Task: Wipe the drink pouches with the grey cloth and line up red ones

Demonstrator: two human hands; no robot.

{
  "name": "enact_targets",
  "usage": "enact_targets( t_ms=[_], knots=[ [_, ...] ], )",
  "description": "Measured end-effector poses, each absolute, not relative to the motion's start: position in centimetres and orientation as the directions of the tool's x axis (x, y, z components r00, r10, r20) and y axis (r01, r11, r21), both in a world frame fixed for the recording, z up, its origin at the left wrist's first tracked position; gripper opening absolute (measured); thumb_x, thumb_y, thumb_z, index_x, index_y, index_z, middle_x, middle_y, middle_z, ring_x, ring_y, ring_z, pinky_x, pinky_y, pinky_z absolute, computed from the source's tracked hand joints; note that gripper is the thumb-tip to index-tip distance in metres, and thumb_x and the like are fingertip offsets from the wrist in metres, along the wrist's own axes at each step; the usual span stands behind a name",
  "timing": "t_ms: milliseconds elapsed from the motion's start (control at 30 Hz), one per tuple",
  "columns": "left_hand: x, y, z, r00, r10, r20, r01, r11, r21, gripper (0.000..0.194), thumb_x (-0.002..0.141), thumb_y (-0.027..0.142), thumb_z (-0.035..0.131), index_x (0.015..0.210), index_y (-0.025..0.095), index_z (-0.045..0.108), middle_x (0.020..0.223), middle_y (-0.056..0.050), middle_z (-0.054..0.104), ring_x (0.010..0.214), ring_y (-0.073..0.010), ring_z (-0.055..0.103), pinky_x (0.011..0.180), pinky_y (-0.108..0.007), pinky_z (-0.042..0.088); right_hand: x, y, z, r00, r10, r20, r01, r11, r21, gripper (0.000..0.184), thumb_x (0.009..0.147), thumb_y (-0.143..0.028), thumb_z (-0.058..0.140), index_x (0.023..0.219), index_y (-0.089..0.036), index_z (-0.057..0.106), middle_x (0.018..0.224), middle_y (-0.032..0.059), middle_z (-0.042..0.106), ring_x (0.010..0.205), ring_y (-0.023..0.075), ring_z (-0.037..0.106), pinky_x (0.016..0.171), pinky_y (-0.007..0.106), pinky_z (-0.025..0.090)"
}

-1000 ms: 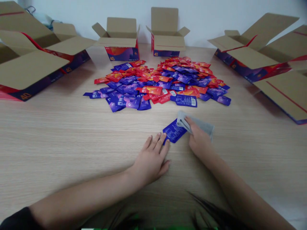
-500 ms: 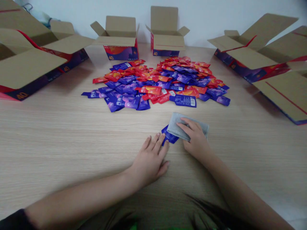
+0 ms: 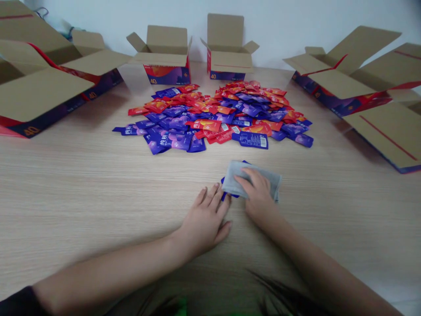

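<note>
From my remote view I see a blue packet (image 3: 224,195) on the desk (image 3: 98,197), just below and right of the frame's centre, mostly under the grey cloth (image 3: 233,175) the right hand (image 3: 261,197) grips; the left hand (image 3: 204,219), loosely spread, touches the packet's lower-left end.

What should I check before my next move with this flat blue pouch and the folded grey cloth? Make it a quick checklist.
1. Left hand steadying the flat blue pouch: ok, fingers on its near left end.
2. Folded grey cloth on the pouch: ok, it lies over it.
3. Right hand gripping the cloth: cannot tell whether it pinches it or only presses from above.
4. Pouch face visible for inspection: not ok, the cloth hides most of it.
5. Pouch apart from the loose pile of red and blue pouches: ok, there is a gap.
6. Two printed cardboard boxes at the back open: ok, flaps spread.
</note>
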State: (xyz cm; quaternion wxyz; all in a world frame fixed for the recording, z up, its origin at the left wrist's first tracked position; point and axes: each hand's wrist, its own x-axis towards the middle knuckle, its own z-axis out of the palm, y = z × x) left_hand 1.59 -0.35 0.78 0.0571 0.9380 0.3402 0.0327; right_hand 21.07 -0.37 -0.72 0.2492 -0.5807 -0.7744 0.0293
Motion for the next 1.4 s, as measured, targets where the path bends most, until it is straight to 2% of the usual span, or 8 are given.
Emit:
enact_targets(
  t_ms=[133, 300, 467, 667, 833, 1000, 1167, 1400],
  knots=[
    [1.6, -0.4, 0.9, 0.766, 0.643, -0.013, 0.638, -0.757, 0.143, 0.054, 0.093, 0.045, 0.043, 0.135, 0.012, 0.048, 0.138, -0.017, 0.051, 0.135, -0.0329, 0.039, 0.113, -0.051, 0.022, 20.9, -0.4, -0.8, -0.345, 0.903, 0.257, 0.819, 0.423, -0.387, 0.064, 0.068, 0.003, 0.036, 0.127, -0.012, 0.056, 0.143, 0.0135, 0.048, 0.138, 0.0246, 0.034, 0.114, 0.054, 0.023],
    [1.6, -0.3, 1.1, 0.762, 0.647, 0.019, 0.640, -0.756, 0.137, 0.060, 0.091, 0.046, 0.045, 0.141, 0.011, 0.041, 0.152, -0.018, 0.032, 0.141, -0.0335, 0.028, 0.112, -0.050, 0.026, 22.6, 0.6, -0.9, -0.115, 0.946, 0.304, 0.872, 0.243, -0.424, 0.066, 0.070, 0.003, 0.035, 0.133, -0.009, 0.050, 0.145, 0.0171, 0.045, 0.140, 0.0253, 0.031, 0.113, 0.056, 0.027],
    [1.6, -0.4, 1.0, 0.758, 0.653, -0.006, 0.646, -0.749, 0.148, 0.050, 0.092, 0.045, 0.045, 0.129, 0.013, 0.054, 0.136, -0.018, 0.053, 0.134, -0.0330, 0.040, 0.113, -0.051, 0.024, 21.4, -0.3, -0.8, -0.421, 0.871, 0.253, 0.780, 0.490, -0.389, 0.070, 0.066, 0.002, 0.037, 0.134, -0.009, 0.051, 0.146, 0.0134, 0.046, 0.139, 0.0217, 0.033, 0.115, 0.046, 0.028],
    [1.6, -0.3, 1.1, 0.761, 0.649, 0.003, 0.642, -0.753, 0.144, 0.061, 0.092, 0.046, 0.045, 0.142, 0.011, 0.040, 0.151, -0.018, 0.033, 0.141, -0.0334, 0.028, 0.112, -0.051, 0.026, 22.4, 0.0, -1.0, -0.159, 0.936, 0.314, 0.890, 0.274, -0.365, 0.068, 0.070, 0.003, 0.035, 0.136, -0.007, 0.047, 0.146, 0.0171, 0.043, 0.141, 0.0247, 0.030, 0.113, 0.053, 0.030],
    [1.6, -0.4, 1.0, 0.754, 0.657, 0.003, 0.650, -0.747, 0.144, 0.053, 0.092, 0.045, 0.046, 0.132, 0.011, 0.052, 0.143, -0.019, 0.046, 0.139, -0.0339, 0.032, 0.113, -0.049, 0.024, 22.1, -1.1, -1.4, -0.439, 0.859, 0.264, 0.802, 0.507, -0.316, 0.073, 0.067, 0.003, 0.036, 0.138, -0.012, 0.048, 0.147, 0.0119, 0.044, 0.140, 0.0204, 0.031, 0.114, 0.046, 0.032],
    [1.6, -0.3, 0.9, 0.762, 0.648, 0.016, 0.640, -0.756, 0.139, 0.060, 0.093, 0.047, 0.043, 0.142, 0.012, 0.040, 0.152, -0.017, 0.032, 0.141, -0.0325, 0.027, 0.112, -0.050, 0.025, 23.5, -0.2, -1.3, -0.137, 0.941, 0.311, 0.914, 0.241, -0.326, 0.071, 0.070, 0.004, 0.035, 0.139, -0.008, 0.045, 0.147, 0.0169, 0.043, 0.140, 0.0251, 0.032, 0.113, 0.053, 0.032],
    [1.6, -0.3, 0.9, 0.755, 0.656, 0.003, 0.649, -0.748, 0.139, 0.055, 0.092, 0.047, 0.045, 0.134, 0.013, 0.048, 0.148, -0.018, 0.039, 0.141, -0.0320, 0.028, 0.113, -0.049, 0.024, 23.0, -0.6, -1.3, -0.399, 0.877, 0.267, 0.825, 0.470, -0.313, 0.072, 0.068, 0.005, 0.034, 0.136, -0.010, 0.050, 0.148, 0.0131, 0.042, 0.141, 0.0219, 0.029, 0.114, 0.046, 0.032],
    [1.6, -0.3, 0.9, 0.754, 0.657, -0.001, 0.649, -0.745, 0.151, 0.057, 0.092, 0.046, 0.045, 0.139, 0.013, 0.044, 0.152, -0.017, 0.033, 0.141, -0.0326, 0.027, 0.113, -0.050, 0.024, 23.1, 0.0, -0.8, -0.186, 0.935, 0.303, 0.883, 0.295, -0.365, 0.070, 0.070, 0.003, 0.033, 0.138, -0.003, 0.045, 0.145, 0.0185, 0.044, 0.137, 0.0231, 0.037, 0.112, 0.047, 0.035]
  ],
)
